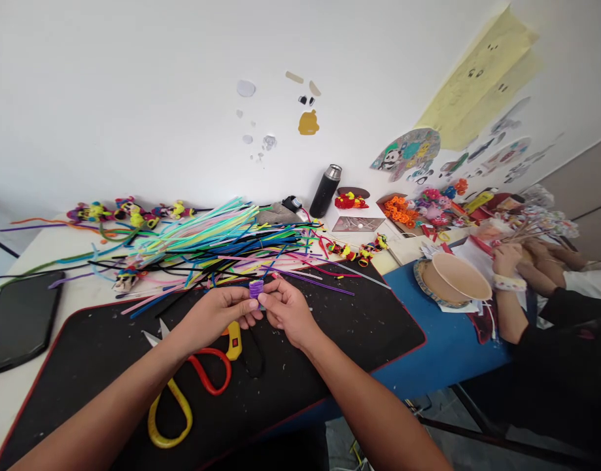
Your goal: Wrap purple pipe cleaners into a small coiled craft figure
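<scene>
Above the black mat (369,320) on the white worktop (3,399), holds a purple pipe-cleaner coil (256,288) roughly upright between left hand (214,314) and right hand (290,314), about equally near each and clamped by both.

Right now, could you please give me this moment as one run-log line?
left hand: holding purple coil | right hand: holding same coil | scissors: on black mat, blades parted | pipe cleaners: heaped toward wall
</scene>
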Available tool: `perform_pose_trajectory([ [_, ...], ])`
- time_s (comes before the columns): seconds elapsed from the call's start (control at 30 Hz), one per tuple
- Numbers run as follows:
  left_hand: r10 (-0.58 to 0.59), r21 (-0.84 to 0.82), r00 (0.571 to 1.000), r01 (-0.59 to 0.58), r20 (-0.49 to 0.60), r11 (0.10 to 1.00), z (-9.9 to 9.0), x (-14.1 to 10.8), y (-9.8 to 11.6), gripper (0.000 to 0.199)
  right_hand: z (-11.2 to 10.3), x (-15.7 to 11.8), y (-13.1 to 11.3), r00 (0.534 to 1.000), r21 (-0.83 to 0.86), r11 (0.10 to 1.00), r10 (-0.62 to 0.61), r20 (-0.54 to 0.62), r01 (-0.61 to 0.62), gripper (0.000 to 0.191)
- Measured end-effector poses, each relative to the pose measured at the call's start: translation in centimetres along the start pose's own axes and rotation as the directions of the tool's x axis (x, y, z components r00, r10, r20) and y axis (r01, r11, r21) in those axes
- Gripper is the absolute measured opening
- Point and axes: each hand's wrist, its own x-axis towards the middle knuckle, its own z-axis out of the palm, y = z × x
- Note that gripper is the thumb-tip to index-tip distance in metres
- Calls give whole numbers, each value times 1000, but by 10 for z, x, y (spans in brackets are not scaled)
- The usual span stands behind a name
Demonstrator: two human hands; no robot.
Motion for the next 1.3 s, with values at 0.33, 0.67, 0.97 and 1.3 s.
perform_pose_trajectory([
  [0.33, 58, 8, 998, -58, -18, 998, -7, 0, 1, 50, 1, -1, 3, 1000, -6, 1000, -2, -14, 2, 39],
  [0.67, 45, 14, 999, -45, -29, 999, -10, 1, 1, 49, 3, -1, 1, 999, -10, 1000, -2, -32, 2, 37],
  [0.97, 38, 58, 999, -36, -22, 998, -10, 1, 1, 49, 3, -3, 1, 999, 20, 1000, 13, -43, -12, 38],
  [1.3, 42, 34, 999, -41, -15, 999, -11, 2, -3, 49, 5, -3, 0, 999, 45, 999, 32, -39, -30, 40],
])
